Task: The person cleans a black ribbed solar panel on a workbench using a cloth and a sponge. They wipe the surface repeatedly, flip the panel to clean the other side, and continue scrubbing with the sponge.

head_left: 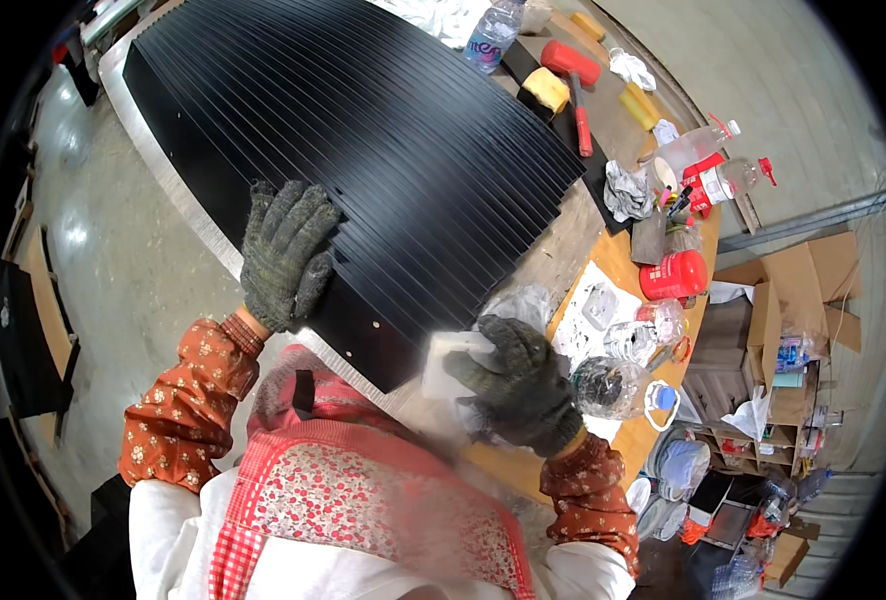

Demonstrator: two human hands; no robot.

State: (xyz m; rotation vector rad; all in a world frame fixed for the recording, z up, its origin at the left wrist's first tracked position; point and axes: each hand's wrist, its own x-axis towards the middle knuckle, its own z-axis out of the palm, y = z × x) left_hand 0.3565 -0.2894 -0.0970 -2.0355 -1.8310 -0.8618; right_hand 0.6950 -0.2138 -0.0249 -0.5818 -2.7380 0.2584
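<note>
A large black ribbed panel lies in front of me, its corner pointing toward my body. My left hand, in a dark grey knit glove, rests flat on the panel's left part with fingers stretched out. At the near right corner, my right hand, gloved alike, grips a whitish block-like piece. That piece is pale and hazy, so its exact kind does not show. Crumpled clear plastic lies just beyond the right hand.
Along the table's right side stand a clear bottle with a blue cap, a red can and several other bottles. A red mallet, a yellow sponge and a water bottle sit by the panel's far edge. Cardboard boxes stand at right.
</note>
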